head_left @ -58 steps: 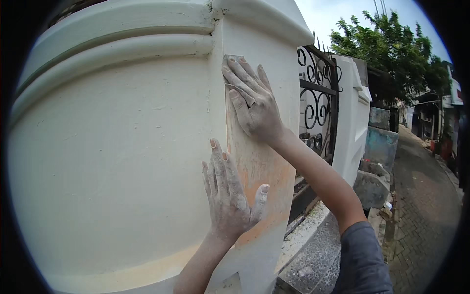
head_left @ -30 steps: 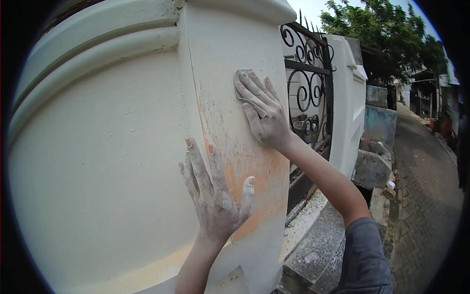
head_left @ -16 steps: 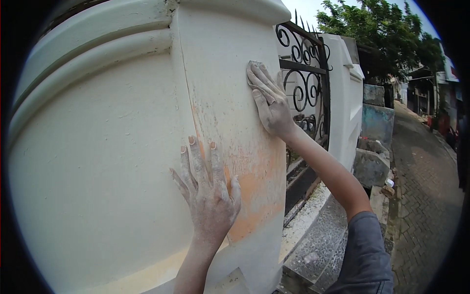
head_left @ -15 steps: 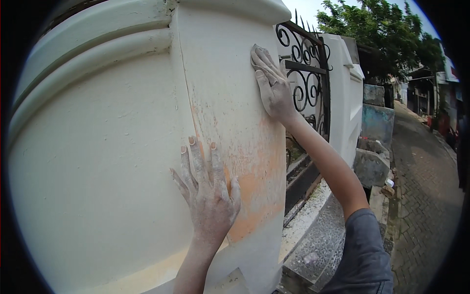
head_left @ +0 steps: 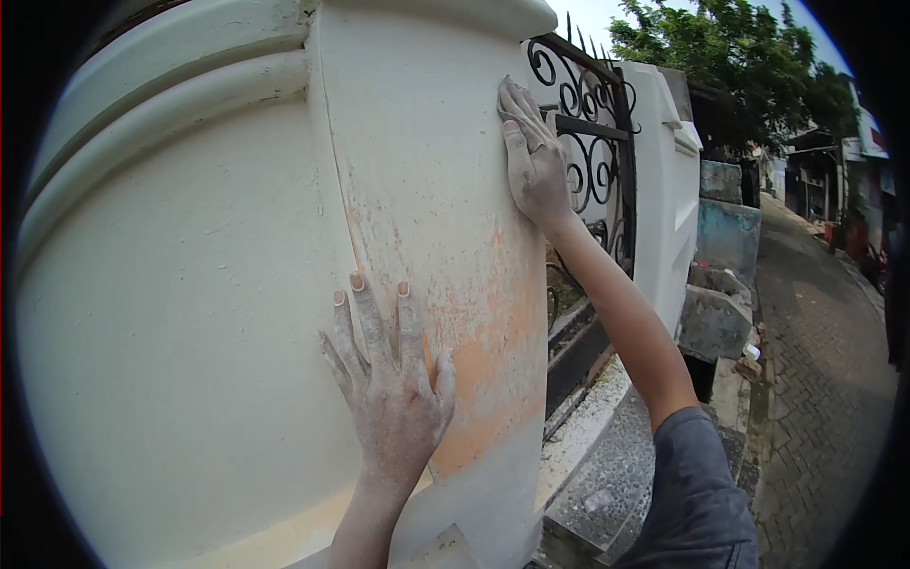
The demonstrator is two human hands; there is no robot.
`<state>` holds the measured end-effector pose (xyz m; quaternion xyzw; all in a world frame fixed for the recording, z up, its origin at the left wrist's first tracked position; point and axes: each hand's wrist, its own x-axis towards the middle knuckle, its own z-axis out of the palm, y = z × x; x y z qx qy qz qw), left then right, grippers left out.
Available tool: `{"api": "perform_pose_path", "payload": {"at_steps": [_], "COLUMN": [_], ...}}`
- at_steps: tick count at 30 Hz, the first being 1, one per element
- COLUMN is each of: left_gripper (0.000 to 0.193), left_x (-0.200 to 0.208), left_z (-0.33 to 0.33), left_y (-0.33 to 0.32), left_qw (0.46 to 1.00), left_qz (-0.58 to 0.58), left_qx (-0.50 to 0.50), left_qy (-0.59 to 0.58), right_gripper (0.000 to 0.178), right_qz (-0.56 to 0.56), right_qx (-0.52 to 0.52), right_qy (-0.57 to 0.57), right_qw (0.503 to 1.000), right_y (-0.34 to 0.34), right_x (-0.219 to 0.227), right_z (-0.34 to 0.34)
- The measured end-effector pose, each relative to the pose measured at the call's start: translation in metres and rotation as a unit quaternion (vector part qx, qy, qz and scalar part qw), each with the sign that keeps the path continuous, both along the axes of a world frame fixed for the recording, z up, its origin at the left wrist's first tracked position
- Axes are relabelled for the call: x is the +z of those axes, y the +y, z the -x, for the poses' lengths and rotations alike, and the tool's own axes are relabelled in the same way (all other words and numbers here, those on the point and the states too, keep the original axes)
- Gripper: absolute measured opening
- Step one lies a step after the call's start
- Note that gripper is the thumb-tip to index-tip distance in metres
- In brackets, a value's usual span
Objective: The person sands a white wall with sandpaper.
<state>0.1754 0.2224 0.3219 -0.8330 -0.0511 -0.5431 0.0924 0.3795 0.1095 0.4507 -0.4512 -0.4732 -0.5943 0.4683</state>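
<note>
White paint covers a broad wall pillar (head_left: pixel 417 161), with a worn orange and grey patch (head_left: pixel 483 379) low on its face. Dust coats both of my hands. My left hand (head_left: pixel 393 398) lies flat against the wall beside this patch, fingers spread and nothing in it. Higher up, at the pillar's right edge, my right hand (head_left: pixel 537 171) presses a thin grey folded sheet, which looks like sandpaper (head_left: pixel 505 90), to the surface. Its fingers lie close together over the sheet and hide most of it.
A vertical crack (head_left: pixel 336 175) runs down the pillar's left side. Right of the pillar stands a black iron gate (head_left: pixel 592 128) with scrolls and spikes. Beyond are grey concrete blocks (head_left: pixel 713 322), a speckled stone ledge (head_left: pixel 607 474) and a paved lane (head_left: pixel 815 379).
My right hand has shifted slightly right and up, onto the pillar's edge, with the sheet under its fingers. My left hand still rests on the wall; the view has shifted a little.
</note>
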Motion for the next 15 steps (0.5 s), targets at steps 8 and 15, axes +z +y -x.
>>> {"api": "perform_pose_path", "payload": {"at_steps": [8, 15], "left_gripper": [0.074, 0.079], "left_x": [-0.004, -0.004], "left_z": [-0.004, -0.004], "left_y": [0.005, 0.001], "left_qw": [0.999, 0.999], "left_qz": [-0.02, -0.028], "left_qx": [0.023, 0.03], "left_qy": [-0.011, -0.014], "right_gripper": [0.038, 0.039], "right_qz": [0.179, -0.002], "right_qx": [-0.2, -0.046], "right_qy": [-0.106, -0.018], "right_qw": [0.957, 0.999], "right_y": [-0.013, -0.004], "right_x": [-0.132, -0.011], "right_z": [0.01, 0.002]}}
